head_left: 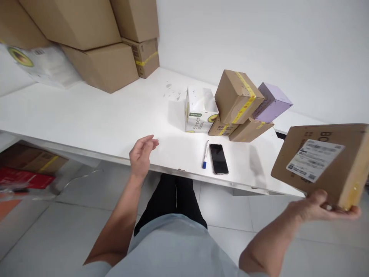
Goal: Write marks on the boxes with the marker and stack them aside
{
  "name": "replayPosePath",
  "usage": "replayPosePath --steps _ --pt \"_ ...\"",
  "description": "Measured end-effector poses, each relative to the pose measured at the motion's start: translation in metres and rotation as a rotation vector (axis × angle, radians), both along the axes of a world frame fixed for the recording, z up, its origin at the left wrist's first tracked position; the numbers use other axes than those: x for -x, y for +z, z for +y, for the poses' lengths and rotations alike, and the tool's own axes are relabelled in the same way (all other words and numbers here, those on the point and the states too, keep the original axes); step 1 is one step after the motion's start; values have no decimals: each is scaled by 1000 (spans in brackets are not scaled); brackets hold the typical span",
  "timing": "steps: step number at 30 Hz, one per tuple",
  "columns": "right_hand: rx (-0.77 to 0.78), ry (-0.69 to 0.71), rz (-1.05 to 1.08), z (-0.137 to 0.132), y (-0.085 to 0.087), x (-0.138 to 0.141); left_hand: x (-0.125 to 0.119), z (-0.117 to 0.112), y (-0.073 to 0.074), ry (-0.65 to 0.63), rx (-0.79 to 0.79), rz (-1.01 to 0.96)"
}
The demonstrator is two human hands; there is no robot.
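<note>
On the right, my right hand (319, 207) grips a brown cardboard box (348, 161) by its lower edge. The box is tilted and held up off the table, its printed white label (315, 159) facing me and tape along its narrow side. My left hand (142, 156) hovers over the table's front edge, empty, with loosely bent fingers. Between the hands, a marker with a blue cap (205, 154) lies beside a dark-screened smartphone (218, 158). Behind them stands a white "Super Meal" box (201, 111) with avocado pictures.
A taped carton (238, 96) rests on smaller cartons (250, 130) next to a lilac box (273, 102). Large cardboard boxes (106, 65) are stacked at the back left of the white table (115, 115). Below left are a carton (34, 159) and a red packet (25, 177).
</note>
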State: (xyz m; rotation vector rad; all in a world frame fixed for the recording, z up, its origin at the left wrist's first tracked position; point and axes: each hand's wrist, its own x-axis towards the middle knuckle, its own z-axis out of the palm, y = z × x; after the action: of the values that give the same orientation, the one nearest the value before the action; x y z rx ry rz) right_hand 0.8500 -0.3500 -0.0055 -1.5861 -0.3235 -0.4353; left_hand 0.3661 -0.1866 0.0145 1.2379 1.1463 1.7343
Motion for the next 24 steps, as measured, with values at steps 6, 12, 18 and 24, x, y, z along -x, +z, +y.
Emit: replayPosePath --steps 6,12,18,24 --pt "192 -34 159 96 8 -71 -13 3 -13 -111 68 132" --pt "293 148 139 178 8 -90 -2 10 -24 -85 114 276" --pt "333 301 91 199 -2 -87 22 37 -12 -11 142 378" --pt "310 331 47 188 -6 -80 -5 94 25 -55 49 635"
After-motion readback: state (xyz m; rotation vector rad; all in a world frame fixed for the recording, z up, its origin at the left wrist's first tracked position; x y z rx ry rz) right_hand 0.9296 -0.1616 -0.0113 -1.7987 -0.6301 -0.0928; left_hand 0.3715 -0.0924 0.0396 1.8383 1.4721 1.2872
